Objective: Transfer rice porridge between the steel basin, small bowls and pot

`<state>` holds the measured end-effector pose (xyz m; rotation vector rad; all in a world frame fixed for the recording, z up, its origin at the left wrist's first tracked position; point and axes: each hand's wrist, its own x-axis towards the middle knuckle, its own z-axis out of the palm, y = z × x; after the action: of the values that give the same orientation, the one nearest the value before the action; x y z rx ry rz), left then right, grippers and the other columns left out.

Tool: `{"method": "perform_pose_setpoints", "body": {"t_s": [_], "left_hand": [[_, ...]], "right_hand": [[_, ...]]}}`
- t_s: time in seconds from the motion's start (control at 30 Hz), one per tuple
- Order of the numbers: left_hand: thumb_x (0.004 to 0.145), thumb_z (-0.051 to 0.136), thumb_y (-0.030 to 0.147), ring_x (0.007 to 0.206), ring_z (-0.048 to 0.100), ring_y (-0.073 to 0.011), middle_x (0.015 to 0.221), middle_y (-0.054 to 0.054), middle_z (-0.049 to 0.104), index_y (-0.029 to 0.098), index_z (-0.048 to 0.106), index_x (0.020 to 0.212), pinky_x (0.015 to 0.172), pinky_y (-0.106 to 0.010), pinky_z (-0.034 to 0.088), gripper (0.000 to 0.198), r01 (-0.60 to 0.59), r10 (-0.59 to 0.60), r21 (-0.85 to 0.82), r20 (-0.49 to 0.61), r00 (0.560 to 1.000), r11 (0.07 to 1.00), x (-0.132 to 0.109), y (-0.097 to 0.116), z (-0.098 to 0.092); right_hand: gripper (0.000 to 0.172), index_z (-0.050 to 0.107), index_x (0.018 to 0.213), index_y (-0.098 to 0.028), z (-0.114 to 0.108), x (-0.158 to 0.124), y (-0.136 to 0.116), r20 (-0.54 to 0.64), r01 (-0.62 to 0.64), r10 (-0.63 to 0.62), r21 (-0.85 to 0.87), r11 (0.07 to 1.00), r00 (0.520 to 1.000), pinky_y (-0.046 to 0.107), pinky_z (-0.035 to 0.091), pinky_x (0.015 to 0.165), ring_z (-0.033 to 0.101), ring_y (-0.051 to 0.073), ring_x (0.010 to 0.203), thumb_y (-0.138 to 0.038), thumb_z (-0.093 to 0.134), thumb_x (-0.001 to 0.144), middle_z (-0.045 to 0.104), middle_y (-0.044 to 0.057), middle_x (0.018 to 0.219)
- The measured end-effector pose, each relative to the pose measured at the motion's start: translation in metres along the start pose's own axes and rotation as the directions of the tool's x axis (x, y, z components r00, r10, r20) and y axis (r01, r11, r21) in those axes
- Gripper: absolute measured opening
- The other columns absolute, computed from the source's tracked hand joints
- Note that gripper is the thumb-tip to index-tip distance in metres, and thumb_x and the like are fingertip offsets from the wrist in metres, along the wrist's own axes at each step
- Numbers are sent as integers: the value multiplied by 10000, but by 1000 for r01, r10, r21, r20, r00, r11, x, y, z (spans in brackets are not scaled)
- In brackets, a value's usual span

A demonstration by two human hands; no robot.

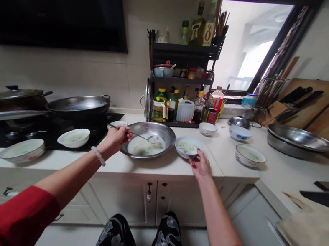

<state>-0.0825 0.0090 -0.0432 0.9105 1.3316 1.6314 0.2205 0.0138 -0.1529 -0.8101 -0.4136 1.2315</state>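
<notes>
My left hand [117, 140] is closed round the handle of a metal spoon [152, 139]. The spoon's bowl is over a wide steel basin [167, 134] that holds a pale, whitish soup [144, 147] with green bits. To the right of the basin, my right hand [200, 165] grips the near right rim of a bowl [180, 151] filled with similar soup. That bowl rests at the counter's front, close beside the basin. Behind the left hand, a small white bowl [117, 123] is partly hidden.
Filled bowls stand on the left, a white one [71, 145] and a patterned one [23, 157], with another [250, 161] at right. A wok [78, 105] and a lidded pan [18, 99] sit on the stove. Behind is a black rack [184, 49] of bottles. Steel basins [300, 149] stand far right.
</notes>
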Motion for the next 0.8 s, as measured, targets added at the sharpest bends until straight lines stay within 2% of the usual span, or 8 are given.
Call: {"method": "perform_pose_setpoints", "body": {"t_s": [0.17, 0.43, 0.8], "left_hand": [[773, 469, 62, 428, 501, -87, 503, -6, 538, 114, 547, 727, 422, -176, 420, 105, -2, 2, 17, -7, 1000, 1000, -2, 1, 1], [785, 440, 50, 428, 500, -90, 498, -6, 534, 110, 551, 729, 418, -179, 413, 138, 7, -7, 14, -15, 1000, 1000, -2, 2, 2], [769, 456, 43, 423, 502, -89, 494, -17, 545, 97, 561, 721, 409, -181, 416, 127, -10, 10, 23, 4, 1000, 1000, -5, 7, 4]], "right_hand": [[299, 592, 775, -177, 1, -1, -1, 0, -4, 4, 10, 1000, 1000, 150, 335, 279, 514, 91, 406, -314, 774, 581, 610, -12, 582], [255, 590, 790, -170, 0, -1, 0, 5, -3, 3, 10, 1000, 1000, 148, 324, 282, 518, 92, 407, -295, 741, 627, 614, -1, 599], [280, 597, 775, -173, -1, 1, 1, 11, 9, -9, 12, 1000, 1000, 149, 325, 284, 511, 87, 421, -309, 763, 594, 606, -10, 598]]}}
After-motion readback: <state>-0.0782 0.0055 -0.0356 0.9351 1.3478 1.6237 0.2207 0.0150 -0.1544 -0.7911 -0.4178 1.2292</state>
